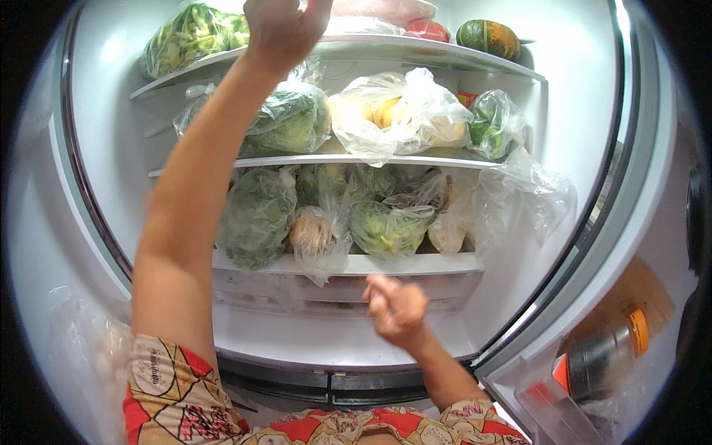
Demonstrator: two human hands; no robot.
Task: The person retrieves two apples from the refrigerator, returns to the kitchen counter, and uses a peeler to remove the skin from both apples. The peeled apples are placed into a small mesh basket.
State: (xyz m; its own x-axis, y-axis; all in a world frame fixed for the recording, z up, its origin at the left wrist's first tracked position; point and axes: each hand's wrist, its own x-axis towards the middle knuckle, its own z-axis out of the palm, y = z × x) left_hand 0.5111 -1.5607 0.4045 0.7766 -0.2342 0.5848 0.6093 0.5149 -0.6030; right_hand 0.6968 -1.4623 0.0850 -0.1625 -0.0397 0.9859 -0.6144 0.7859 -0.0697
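My left hand (286,28) is raised to the top shelf, its fingers cut off by the upper edge of the view. Beside it lies a clear plastic bag of leafy greens (192,41). To its right are a pink item (384,10) and a red item in plastic (427,30). My right hand (397,311), slightly blurred, hangs in front of the clear drawer (328,295), fingers curled with nothing visible in them. Above it, on the lower shelf, sit a bag of light green vegetables (389,228) and a bag with a tan item (311,233).
A green and orange pumpkin (488,40) rests at the top right. The middle shelf (311,161) carries a white bag of yellow produce (384,114) and bagged green peppers (492,125). Loose plastic (525,192) overhangs at right. An orange-capped jar (603,356) stands in the door.
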